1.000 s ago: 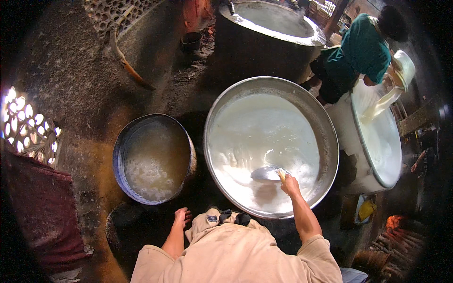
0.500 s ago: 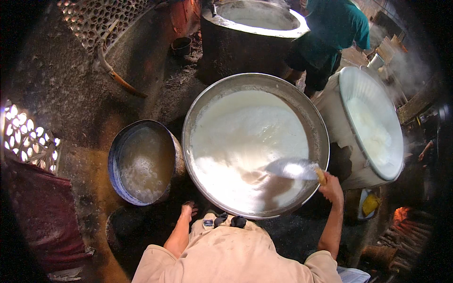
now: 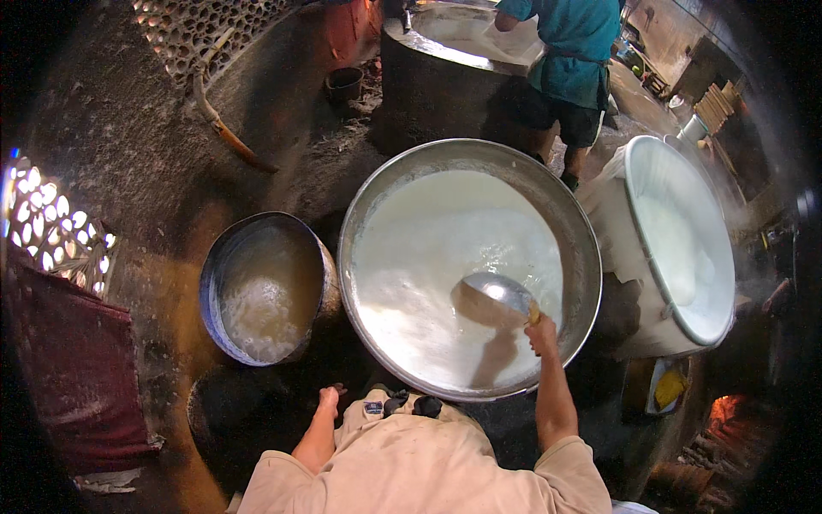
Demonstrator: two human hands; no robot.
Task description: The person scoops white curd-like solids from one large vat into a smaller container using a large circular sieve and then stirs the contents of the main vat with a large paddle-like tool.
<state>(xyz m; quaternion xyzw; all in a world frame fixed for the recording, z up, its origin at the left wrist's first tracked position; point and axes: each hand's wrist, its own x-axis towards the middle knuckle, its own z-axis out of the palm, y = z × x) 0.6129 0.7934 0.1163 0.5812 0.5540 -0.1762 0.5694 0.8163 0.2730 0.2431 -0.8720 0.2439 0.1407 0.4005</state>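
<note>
The right hand (image 3: pixel 542 334) is closed around the short pale handle (image 3: pixel 533 312) of a metal scoop (image 3: pixel 499 291), fingers wrapped about it. From that grip the rounded, shiny blade reaches away to the upper left, over the white liquid (image 3: pixel 445 223) in a wide metal basin (image 3: pixel 579 248); a dark shadow falls on the liquid to the left of the grip, and whether the blade's edge touches the surface cannot be told. The basin's rim curves around just right of the grip and passes below it, under the forearm. Well to the left of the grip and a little lower, the left hand (image 3: pixel 329 397) is near the person's waist, apart from the basin; how far its fingers are open cannot be told. Above the left hand stands a smaller blue-rimmed pot (image 3: pixel 208 300) of cloudy, foamy brownish liquid. To the right of the grip is a large white tub (image 3: pixel 606 214) with white contents, and lower right, a yellow object (image 3: pixel 670 388) and a glowing fire (image 3: pixel 726 409). Farthest above the grip, a co-worker in a teal shirt (image 3: pixel 575 64) stands at a big dark-walled vat (image 3: pixel 445 94).
</note>
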